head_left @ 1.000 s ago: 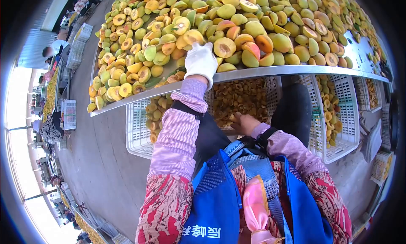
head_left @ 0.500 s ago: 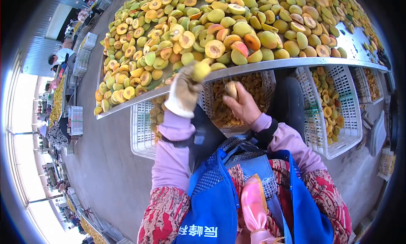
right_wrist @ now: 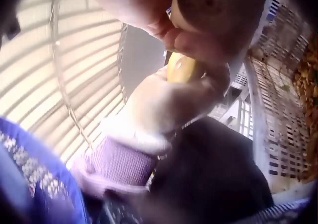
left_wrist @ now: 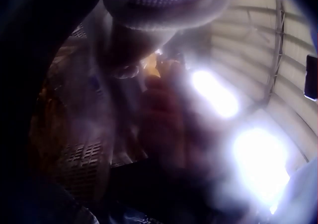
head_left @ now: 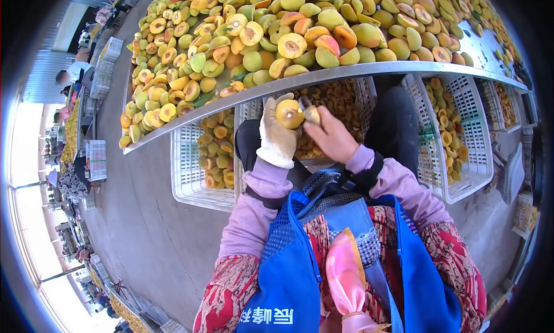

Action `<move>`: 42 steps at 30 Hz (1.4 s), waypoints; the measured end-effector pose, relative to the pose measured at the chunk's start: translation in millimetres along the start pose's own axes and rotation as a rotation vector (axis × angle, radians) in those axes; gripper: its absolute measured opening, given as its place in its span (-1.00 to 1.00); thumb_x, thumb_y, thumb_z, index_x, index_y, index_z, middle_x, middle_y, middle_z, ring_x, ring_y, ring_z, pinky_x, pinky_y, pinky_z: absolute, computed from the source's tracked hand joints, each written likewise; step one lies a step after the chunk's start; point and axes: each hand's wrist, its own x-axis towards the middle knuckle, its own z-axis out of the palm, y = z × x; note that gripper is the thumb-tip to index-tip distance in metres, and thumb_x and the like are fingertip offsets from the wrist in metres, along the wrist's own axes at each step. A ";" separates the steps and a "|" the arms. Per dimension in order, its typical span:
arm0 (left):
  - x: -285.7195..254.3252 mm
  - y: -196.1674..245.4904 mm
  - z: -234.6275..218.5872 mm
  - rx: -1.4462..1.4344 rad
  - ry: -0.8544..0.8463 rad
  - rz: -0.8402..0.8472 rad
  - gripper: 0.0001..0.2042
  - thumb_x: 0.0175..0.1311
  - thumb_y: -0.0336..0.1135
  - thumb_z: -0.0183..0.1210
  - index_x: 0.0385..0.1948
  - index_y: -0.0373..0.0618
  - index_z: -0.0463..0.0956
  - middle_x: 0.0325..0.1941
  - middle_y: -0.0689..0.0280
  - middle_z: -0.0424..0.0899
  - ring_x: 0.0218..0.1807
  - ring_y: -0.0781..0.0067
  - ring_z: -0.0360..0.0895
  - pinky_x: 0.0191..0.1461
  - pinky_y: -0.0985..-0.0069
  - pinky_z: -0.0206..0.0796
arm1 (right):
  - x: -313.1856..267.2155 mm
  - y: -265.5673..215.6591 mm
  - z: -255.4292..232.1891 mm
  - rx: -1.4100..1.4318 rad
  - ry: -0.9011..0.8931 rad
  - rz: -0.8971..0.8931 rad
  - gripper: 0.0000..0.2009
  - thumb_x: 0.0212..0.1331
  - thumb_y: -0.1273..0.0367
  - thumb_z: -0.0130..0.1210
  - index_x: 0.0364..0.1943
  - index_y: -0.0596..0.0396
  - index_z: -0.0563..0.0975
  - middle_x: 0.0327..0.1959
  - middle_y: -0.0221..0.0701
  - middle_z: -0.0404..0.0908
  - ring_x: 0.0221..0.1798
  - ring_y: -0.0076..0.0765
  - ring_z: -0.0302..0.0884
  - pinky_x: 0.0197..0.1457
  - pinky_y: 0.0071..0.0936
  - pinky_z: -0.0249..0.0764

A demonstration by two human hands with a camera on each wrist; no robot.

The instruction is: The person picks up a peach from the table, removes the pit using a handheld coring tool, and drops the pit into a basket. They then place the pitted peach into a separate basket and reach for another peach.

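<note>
In the head view my left hand [head_left: 279,134], in a white and tan work glove, grips a yellow peach half [head_left: 289,113] with its cut face turned up. My bare right hand [head_left: 334,138] holds a short metal tool [head_left: 312,115] with a rounded handle; its shiny blade is blurred and lies right at the peach half's edge. In the right wrist view the round butt of the tool [right_wrist: 211,5] sticks out of the fist, and the yellow peach half [right_wrist: 181,67] shows between glove and fingers. Dim light and glare hide most of the left wrist view.
A metal-edged table [head_left: 346,73] carries a heap of halved peaches [head_left: 254,33] in front of me. White plastic crates of peach halves stand below, one at left [head_left: 196,191], one at right [head_left: 482,160], with another between my knees. Other people work at far left.
My left hand has come down from the heap with a peach half and turned its cut face up. My right hand has risen from the crate, bringing the tool to the peach half.
</note>
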 end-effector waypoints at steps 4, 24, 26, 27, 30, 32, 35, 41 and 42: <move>2.9 -7.3 -3.7 -0.118 0.001 -0.063 -0.61 0.38 -0.14 -0.37 -0.15 -0.24 0.36 -0.27 0.11 0.51 -0.23 0.18 0.49 -0.08 0.30 0.40 | -1.6 -11.5 4.6 -0.178 -0.158 0.088 -0.66 0.19 0.24 -0.08 -0.17 0.26 0.19 -0.36 0.11 0.48 -0.24 0.22 0.44 -0.21 -0.13 0.38; 2.9 -7.2 10.0 -0.260 0.142 0.010 -0.80 0.25 -0.43 -0.15 -0.15 -0.27 0.36 -0.24 0.17 0.50 -0.17 0.22 0.51 -0.10 0.28 0.46 | 3.1 -3.9 9.8 -0.245 -0.179 0.111 -0.67 0.17 0.27 -0.07 -0.20 0.25 0.15 -0.46 0.10 0.47 -0.34 0.22 0.44 -0.29 -0.10 0.36; -0.5 -4.1 13.2 -0.195 0.113 0.026 -0.83 0.25 -0.40 -0.15 -0.23 -0.25 0.37 -0.25 0.16 0.51 -0.19 0.21 0.51 -0.11 0.28 0.46 | 3.7 -3.5 10.5 -0.249 -0.150 0.080 -0.67 0.17 0.27 -0.07 -0.20 0.25 0.15 -0.45 0.09 0.47 -0.34 0.22 0.44 -0.29 -0.10 0.36; 0.1 -3.5 12.9 -0.232 0.095 -0.011 -0.83 0.26 -0.37 -0.15 -0.26 -0.24 0.37 -0.27 0.15 0.52 -0.22 0.21 0.51 -0.12 0.28 0.46 | 3.9 -3.1 11.4 -0.250 -0.148 0.080 -0.67 0.17 0.27 -0.07 -0.20 0.25 0.15 -0.45 0.09 0.47 -0.34 0.22 0.44 -0.29 -0.10 0.36; -0.9 -1.5 19.5 -0.330 0.100 -0.035 -0.80 0.29 -0.31 -0.18 -0.30 -0.22 0.38 -0.30 0.15 0.53 -0.28 0.23 0.52 -0.13 0.31 0.46 | 4.8 -4.0 13.6 -0.231 -0.120 0.070 -0.67 0.17 0.27 -0.07 -0.20 0.25 0.15 -0.45 0.10 0.47 -0.34 0.22 0.44 -0.30 -0.11 0.37; -0.3 -3.0 19.0 -0.393 0.124 -0.021 -0.78 0.30 -0.28 -0.21 -0.31 -0.21 0.38 -0.31 0.15 0.53 -0.31 0.24 0.52 -0.13 0.33 0.46 | 7.4 -6.7 11.2 -0.231 -0.141 0.081 -0.68 0.15 0.30 -0.06 -0.22 0.27 0.17 -0.45 0.10 0.47 -0.34 0.23 0.44 -0.29 -0.11 0.37; 4.8 -5.8 9.6 -0.165 0.087 0.051 -0.70 0.34 -0.17 -0.27 -0.38 -0.18 0.38 -0.35 0.15 0.54 -0.33 0.25 0.53 -0.17 0.37 0.44 | 9.4 -14.7 9.9 -0.183 -0.206 0.143 -0.69 0.08 0.35 -0.04 -0.23 0.28 0.18 -0.44 0.10 0.47 -0.32 0.23 0.44 -0.27 -0.11 0.37; 3.4 -2.3 6.8 -0.219 0.233 -0.043 -0.52 0.32 0.08 -0.29 -0.53 -0.19 0.35 -0.46 0.11 0.52 -0.42 0.20 0.52 -0.26 0.36 0.42 | 14.5 -5.3 12.0 -0.224 -0.362 0.184 -0.67 -0.04 0.44 0.00 -0.21 0.24 0.18 -0.43 0.12 0.47 -0.29 0.25 0.43 -0.26 -0.11 0.37; 4.8 -0.8 6.7 -0.219 0.234 -0.044 -0.52 0.32 0.08 -0.29 -0.53 -0.19 0.35 -0.46 0.11 0.52 -0.42 0.20 0.52 -0.26 0.36 0.42 | 15.3 -6.2 10.6 -0.224 -0.362 0.184 -0.67 -0.04 0.44 0.00 -0.21 0.24 0.18 -0.43 0.12 0.47 -0.29 0.25 0.43 -0.26 -0.11 0.37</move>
